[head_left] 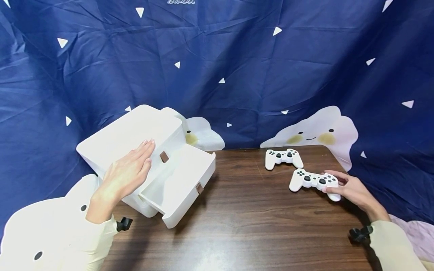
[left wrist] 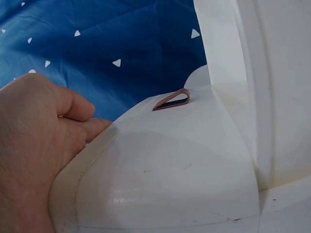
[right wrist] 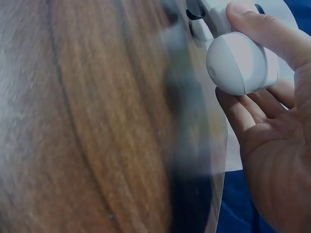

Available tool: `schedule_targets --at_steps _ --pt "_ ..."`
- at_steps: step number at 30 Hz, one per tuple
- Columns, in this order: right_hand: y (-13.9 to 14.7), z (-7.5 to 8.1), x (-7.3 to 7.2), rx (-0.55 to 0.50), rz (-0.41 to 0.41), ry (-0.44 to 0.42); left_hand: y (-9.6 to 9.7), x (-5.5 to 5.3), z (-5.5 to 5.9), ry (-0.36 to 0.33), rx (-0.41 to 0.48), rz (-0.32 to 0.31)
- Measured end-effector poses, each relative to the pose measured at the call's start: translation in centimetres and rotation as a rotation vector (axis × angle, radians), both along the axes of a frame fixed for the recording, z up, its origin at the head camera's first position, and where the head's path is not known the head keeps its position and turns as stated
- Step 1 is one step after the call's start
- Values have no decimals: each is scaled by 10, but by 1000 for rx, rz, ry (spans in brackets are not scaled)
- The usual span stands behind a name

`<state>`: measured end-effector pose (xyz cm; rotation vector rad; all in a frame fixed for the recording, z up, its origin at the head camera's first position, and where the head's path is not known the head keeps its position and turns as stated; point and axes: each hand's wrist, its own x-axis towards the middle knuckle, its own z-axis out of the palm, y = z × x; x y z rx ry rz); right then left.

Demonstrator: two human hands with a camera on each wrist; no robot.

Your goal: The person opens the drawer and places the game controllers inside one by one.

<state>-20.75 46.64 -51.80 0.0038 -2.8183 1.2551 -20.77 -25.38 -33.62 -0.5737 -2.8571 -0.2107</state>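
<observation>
My left hand [head_left: 130, 171] lies with fairly straight fingers on top of a white drawer box [head_left: 135, 128]. The box's lower drawer [head_left: 190, 184] is pulled out, and a brown tab [head_left: 200, 188] sticks out of its front. In the left wrist view, a brown loop tab [left wrist: 172, 99] shows on the box's white front, beside the hand [left wrist: 39, 141]. At the right, my right hand [head_left: 354, 192] grips the right end of a white game controller [head_left: 315, 180]. The right wrist view shows the thumb above and fingers below the controller's rounded handle [right wrist: 238, 63].
Another white game controller [head_left: 284, 157] lies on the brown wooden table [head_left: 244, 214], just behind the held one. A dark blue cloth [head_left: 217, 56] with white triangles and cloud faces hangs behind the table. The table's right edge runs close to the right hand.
</observation>
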Motion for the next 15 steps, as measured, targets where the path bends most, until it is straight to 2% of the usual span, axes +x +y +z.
schedule_targets --at_steps 7,15 --pt "-5 8 -1 -23 19 10 0 0 0 4 1 -5" --pt "-17 31 -2 -109 43 17 0 0 0 2 -1 -2"
